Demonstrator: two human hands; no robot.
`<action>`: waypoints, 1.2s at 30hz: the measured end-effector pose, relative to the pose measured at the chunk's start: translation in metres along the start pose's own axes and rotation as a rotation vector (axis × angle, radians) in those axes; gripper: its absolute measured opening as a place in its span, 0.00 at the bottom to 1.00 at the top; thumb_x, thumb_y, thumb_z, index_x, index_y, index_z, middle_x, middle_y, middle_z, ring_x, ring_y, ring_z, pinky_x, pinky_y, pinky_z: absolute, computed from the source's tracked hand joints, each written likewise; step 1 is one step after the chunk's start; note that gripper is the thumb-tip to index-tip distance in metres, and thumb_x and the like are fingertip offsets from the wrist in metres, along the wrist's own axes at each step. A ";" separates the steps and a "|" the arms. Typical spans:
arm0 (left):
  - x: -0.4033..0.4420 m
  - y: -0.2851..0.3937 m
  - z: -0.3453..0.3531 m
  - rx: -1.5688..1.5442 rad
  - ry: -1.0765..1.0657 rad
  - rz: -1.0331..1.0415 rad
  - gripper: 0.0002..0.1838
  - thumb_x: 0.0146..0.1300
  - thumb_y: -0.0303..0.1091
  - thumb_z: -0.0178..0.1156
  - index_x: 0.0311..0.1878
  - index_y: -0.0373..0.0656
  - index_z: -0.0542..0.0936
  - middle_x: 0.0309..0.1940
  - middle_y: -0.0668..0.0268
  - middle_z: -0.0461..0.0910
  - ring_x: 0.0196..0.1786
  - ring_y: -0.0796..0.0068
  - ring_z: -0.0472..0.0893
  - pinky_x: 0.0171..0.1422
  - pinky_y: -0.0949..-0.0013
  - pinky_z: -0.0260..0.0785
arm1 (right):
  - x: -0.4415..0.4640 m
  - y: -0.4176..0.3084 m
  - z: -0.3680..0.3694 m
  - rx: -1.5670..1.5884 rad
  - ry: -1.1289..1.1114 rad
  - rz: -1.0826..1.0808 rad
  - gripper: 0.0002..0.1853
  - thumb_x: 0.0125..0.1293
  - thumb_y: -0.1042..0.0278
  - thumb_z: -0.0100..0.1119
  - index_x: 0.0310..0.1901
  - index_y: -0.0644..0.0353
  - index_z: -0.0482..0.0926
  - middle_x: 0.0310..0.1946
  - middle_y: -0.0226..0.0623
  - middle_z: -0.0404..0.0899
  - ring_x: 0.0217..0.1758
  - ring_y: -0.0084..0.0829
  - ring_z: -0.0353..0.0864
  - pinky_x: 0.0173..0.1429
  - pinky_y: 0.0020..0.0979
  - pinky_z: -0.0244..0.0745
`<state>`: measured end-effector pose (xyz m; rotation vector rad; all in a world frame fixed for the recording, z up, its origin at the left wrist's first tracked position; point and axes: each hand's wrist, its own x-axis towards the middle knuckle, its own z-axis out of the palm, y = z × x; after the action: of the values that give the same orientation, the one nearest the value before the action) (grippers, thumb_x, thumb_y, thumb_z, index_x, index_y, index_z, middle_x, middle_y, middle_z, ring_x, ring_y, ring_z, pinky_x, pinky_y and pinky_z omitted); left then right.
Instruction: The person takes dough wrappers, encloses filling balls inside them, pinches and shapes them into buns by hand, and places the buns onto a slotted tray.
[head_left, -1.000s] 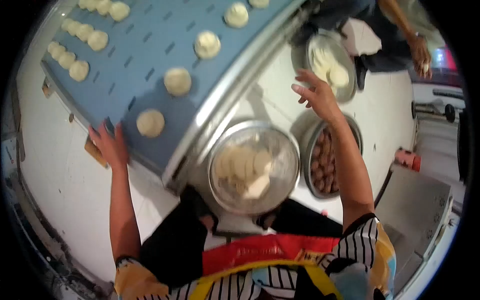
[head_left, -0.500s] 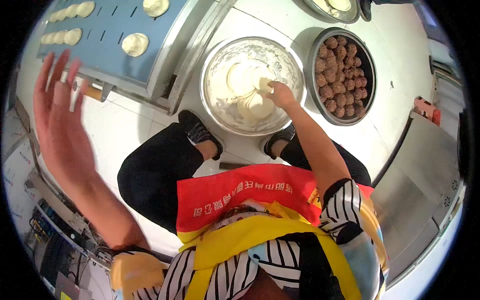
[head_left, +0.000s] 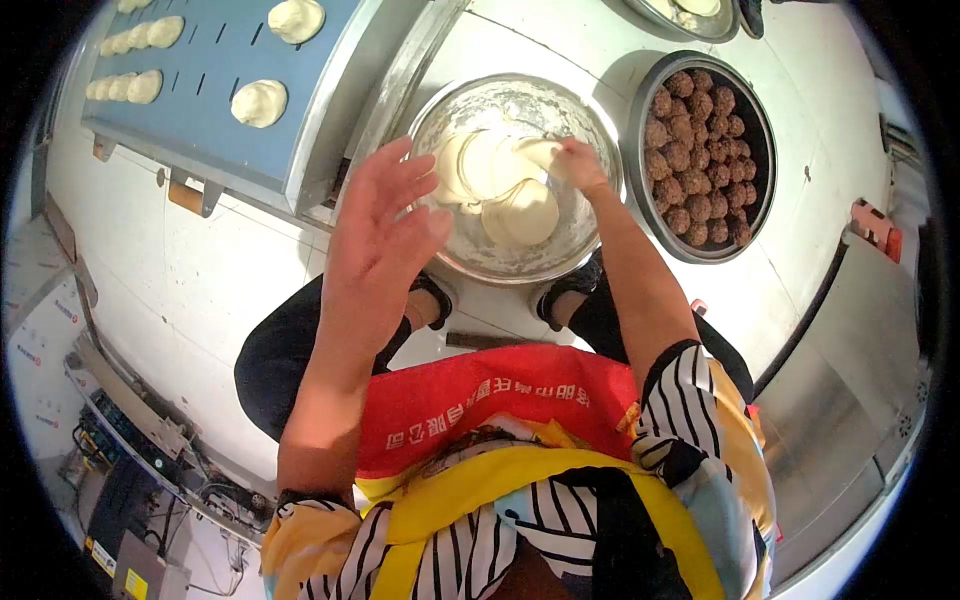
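A metal bowl [head_left: 545, 268], dusted with flour inside, holds a pile of thin round dough wrappers [head_left: 522, 215]. My right hand [head_left: 582, 165] pinches the edge of one dough wrapper [head_left: 540, 152] at the pile's upper right, and that wrapper looks stretched or lifted. Nearer the camera, my left hand [head_left: 382, 225] hangs over the bowl's left rim with its fingers apart and nothing in them. Right of the bowl stands a round dark pan [head_left: 768, 170] filled with several brown filling balls [head_left: 705, 170].
A blue slotted machine surface [head_left: 190, 100] at upper left carries several pale dough buns [head_left: 259, 103]. Its metal edge [head_left: 330, 110] lies close to the bowl. Another pan [head_left: 725, 25] of pale dough sits at the top right. A steel cabinet [head_left: 840, 370] stands at right.
My left hand has swung right, from beside the blue surface to the bowl's left rim. The right hand has shifted slightly up and right, pulling a dough wrapper from the pile.
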<state>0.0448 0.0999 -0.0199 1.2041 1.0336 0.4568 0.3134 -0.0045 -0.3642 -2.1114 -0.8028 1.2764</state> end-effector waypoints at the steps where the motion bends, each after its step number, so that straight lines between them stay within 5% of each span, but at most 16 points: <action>1: 0.001 -0.002 0.000 0.009 -0.006 -0.004 0.28 0.66 0.34 0.54 0.67 0.39 0.62 0.60 0.54 0.70 0.63 0.63 0.70 0.68 0.61 0.60 | 0.000 0.001 -0.010 0.226 0.046 0.168 0.07 0.65 0.64 0.58 0.38 0.58 0.78 0.38 0.42 0.81 0.42 0.36 0.80 0.46 0.35 0.75; 5: 0.005 -0.011 0.003 0.001 -0.016 -0.041 0.27 0.67 0.37 0.54 0.67 0.39 0.62 0.60 0.55 0.70 0.63 0.64 0.70 0.67 0.61 0.61 | -0.042 -0.056 -0.033 1.389 -0.037 0.058 0.15 0.69 0.67 0.50 0.51 0.69 0.73 0.50 0.47 0.78 0.54 0.38 0.78 0.59 0.38 0.74; 8: 0.013 -0.029 0.007 -0.051 0.020 -0.052 0.29 0.68 0.41 0.54 0.68 0.39 0.61 0.60 0.55 0.70 0.63 0.65 0.70 0.66 0.61 0.61 | -0.086 -0.116 -0.045 1.545 -0.249 -0.001 0.24 0.70 0.64 0.50 0.62 0.71 0.65 0.60 0.51 0.70 0.63 0.43 0.71 0.71 0.44 0.62; 12: 0.020 -0.042 0.013 -0.130 0.083 -0.183 0.34 0.67 0.51 0.54 0.68 0.37 0.59 0.61 0.53 0.69 0.63 0.64 0.70 0.66 0.60 0.63 | -0.123 -0.167 -0.048 1.581 -0.434 -0.217 0.23 0.69 0.67 0.52 0.61 0.69 0.65 0.59 0.48 0.72 0.60 0.38 0.74 0.66 0.41 0.69; 15: 0.009 -0.047 0.014 -0.366 0.026 -0.239 0.41 0.66 0.60 0.51 0.68 0.34 0.58 0.61 0.51 0.68 0.64 0.61 0.70 0.66 0.56 0.63 | -0.170 -0.219 -0.056 1.191 -0.098 -0.361 0.24 0.68 0.62 0.55 0.62 0.64 0.67 0.57 0.46 0.73 0.59 0.39 0.75 0.64 0.42 0.71; 19: -0.017 -0.027 0.026 -1.065 -0.295 -0.415 0.47 0.63 0.69 0.44 0.69 0.34 0.57 0.62 0.48 0.67 0.64 0.54 0.69 0.69 0.50 0.60 | -0.268 -0.285 -0.069 0.110 -0.142 -0.418 0.17 0.64 0.66 0.59 0.54 0.58 0.77 0.48 0.41 0.80 0.55 0.25 0.78 0.58 0.37 0.75; 20: -0.017 -0.034 0.027 -1.213 -0.726 -0.109 0.44 0.65 0.67 0.42 0.67 0.34 0.59 0.63 0.49 0.66 0.65 0.55 0.69 0.70 0.50 0.59 | -0.261 -0.266 -0.055 -0.200 -0.042 -0.840 0.18 0.62 0.65 0.61 0.53 0.57 0.78 0.49 0.41 0.79 0.54 0.24 0.78 0.58 0.37 0.74; 21: -0.021 -0.032 0.032 -1.186 -0.683 -0.134 0.42 0.66 0.66 0.42 0.67 0.34 0.60 0.63 0.50 0.67 0.65 0.55 0.69 0.70 0.50 0.59 | -0.255 -0.245 -0.042 -0.527 0.057 -1.248 0.19 0.60 0.65 0.62 0.53 0.56 0.78 0.49 0.41 0.79 0.53 0.22 0.78 0.58 0.36 0.74; 22: -0.024 -0.028 0.036 -1.155 -0.631 -0.153 0.41 0.68 0.64 0.41 0.67 0.35 0.60 0.63 0.50 0.67 0.65 0.55 0.68 0.70 0.51 0.59 | -0.278 -0.257 -0.053 -0.430 0.022 -1.284 0.19 0.58 0.64 0.65 0.51 0.57 0.79 0.49 0.40 0.79 0.53 0.27 0.78 0.59 0.35 0.73; 25: -0.034 -0.024 0.050 -1.214 -0.564 -0.148 0.30 0.72 0.52 0.43 0.68 0.40 0.60 0.65 0.56 0.67 0.66 0.59 0.67 0.70 0.53 0.59 | -0.305 -0.259 -0.079 0.013 0.425 -0.763 0.19 0.54 0.60 0.69 0.46 0.57 0.78 0.48 0.40 0.78 0.49 0.38 0.78 0.56 0.35 0.73; 28: -0.040 -0.024 0.063 -1.163 -0.467 -0.160 0.29 0.73 0.49 0.43 0.69 0.41 0.60 0.65 0.56 0.66 0.67 0.59 0.67 0.71 0.53 0.58 | -0.280 -0.228 -0.097 0.297 0.292 -0.386 0.18 0.55 0.57 0.68 0.41 0.60 0.78 0.37 0.41 0.80 0.39 0.33 0.80 0.44 0.30 0.74; 32: -0.040 -0.016 0.084 -1.097 -0.509 -0.067 0.29 0.73 0.52 0.39 0.68 0.40 0.61 0.65 0.56 0.67 0.67 0.58 0.67 0.72 0.53 0.57 | -0.284 -0.224 -0.103 0.136 0.274 -0.486 0.16 0.56 0.58 0.65 0.35 0.64 0.79 0.25 0.44 0.78 0.29 0.34 0.79 0.33 0.34 0.69; 36: -0.020 -0.011 0.092 -1.073 -0.441 -0.038 0.30 0.74 0.52 0.36 0.69 0.40 0.60 0.67 0.57 0.64 0.68 0.57 0.65 0.73 0.51 0.54 | -0.288 -0.221 -0.135 0.170 0.129 -0.409 0.15 0.59 0.59 0.64 0.39 0.63 0.80 0.30 0.41 0.81 0.32 0.32 0.81 0.36 0.32 0.73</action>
<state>0.1097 0.0308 -0.0214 0.2829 0.3067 0.5704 0.2807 -0.0822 0.0135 -1.7606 -0.9708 0.9454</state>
